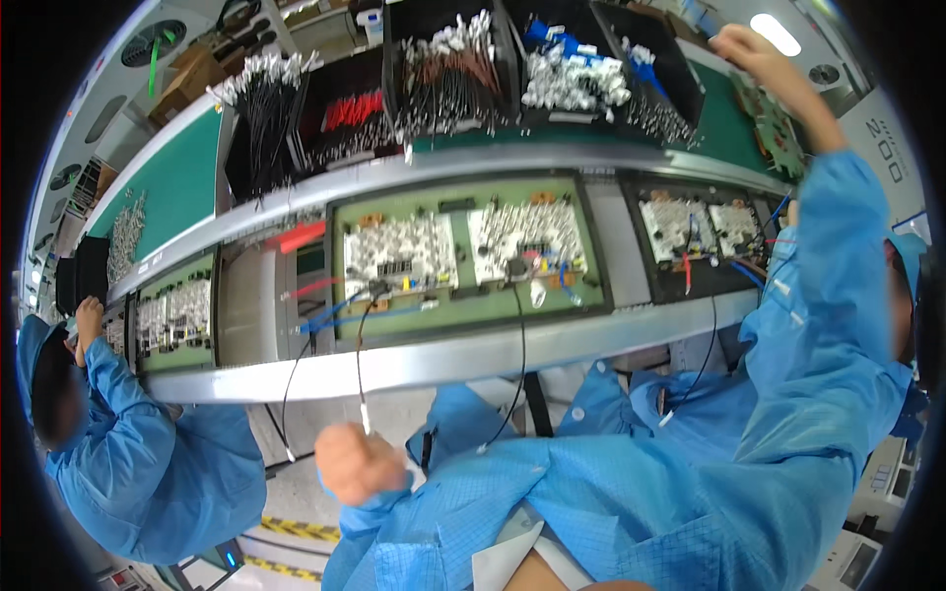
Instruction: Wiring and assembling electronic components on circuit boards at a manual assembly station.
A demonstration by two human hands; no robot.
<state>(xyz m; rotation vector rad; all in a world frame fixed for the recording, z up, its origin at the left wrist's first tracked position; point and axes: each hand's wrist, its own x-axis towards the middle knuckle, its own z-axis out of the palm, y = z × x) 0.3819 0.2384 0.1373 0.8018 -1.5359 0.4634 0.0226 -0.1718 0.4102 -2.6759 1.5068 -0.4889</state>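
Across the middle of your view runs the long metal rail (pixel 443 357) of the line, with a row of black bins (pixel 680 64) full of wires behind it. On the line in front of you sits a green panel (pixel 443 320) in a dark frame, carrying two white circuit boards, a left board (pixel 399 246) and a right board (pixel 527 231), both crowded with parts. As for how far things stand, the parts are in place across both boards and a black wire runs from each one over the rail; those upper ends look already attached, while the lower ends look loose. What remains beyond that cannot be judged. Your right hand (pixel 754 49) is raised at the far right, its fingers curled near the upper edge; you cannot tell what, if anything, they pinch. Your left hand (pixel 357 465) is blurred below the rail, fingers bunched beside the left board's black wire (pixel 360 360); whether they grip its small white tip (pixel 366 419) is unclear.
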